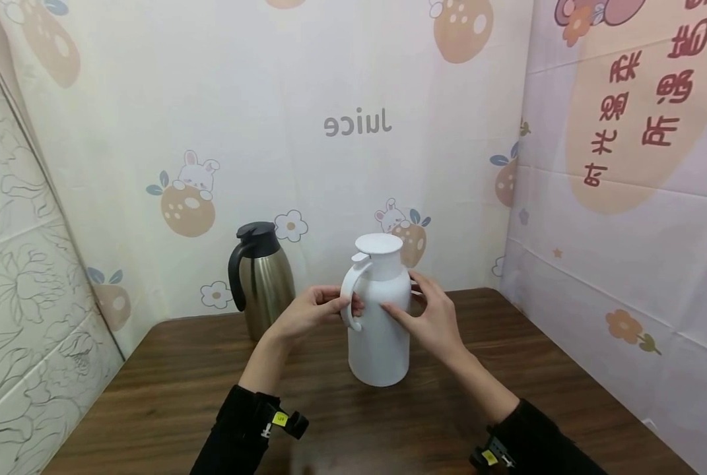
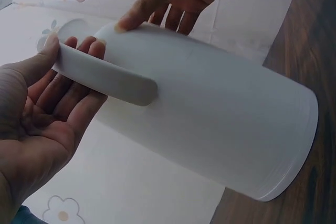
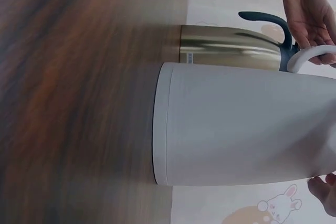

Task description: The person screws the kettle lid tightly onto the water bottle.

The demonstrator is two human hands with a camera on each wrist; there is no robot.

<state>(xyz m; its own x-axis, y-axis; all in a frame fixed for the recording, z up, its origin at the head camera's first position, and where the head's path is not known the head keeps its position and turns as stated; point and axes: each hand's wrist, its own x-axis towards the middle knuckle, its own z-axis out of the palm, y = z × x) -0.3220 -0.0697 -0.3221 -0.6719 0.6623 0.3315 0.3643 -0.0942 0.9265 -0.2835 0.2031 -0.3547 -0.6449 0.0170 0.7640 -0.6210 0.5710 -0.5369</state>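
Observation:
A white thermos jug [image 1: 379, 349] with a flared top stands upright on the brown table, its handle [image 1: 350, 287] toward the left. My left hand [image 1: 311, 310] holds that handle, thumb on its outside and fingers curled behind it, as the left wrist view shows. From the other side my right hand [image 1: 433, 323] grips the jug's upper body, thumb [image 2: 131, 19] on the front and fingers around the far side. In the right wrist view the jug's side fills the middle, and only the right fingertips [image 3: 325, 192] show at the edge.
Behind and left of the white jug stands a steel, gold-toned thermos jug [image 1: 272, 284] with a black lid and handle. The wood-grain table [image 1: 169, 409] reaches back to a printed curtain [image 1: 258, 132], and another curtain [image 1: 603, 264] hangs along the right side.

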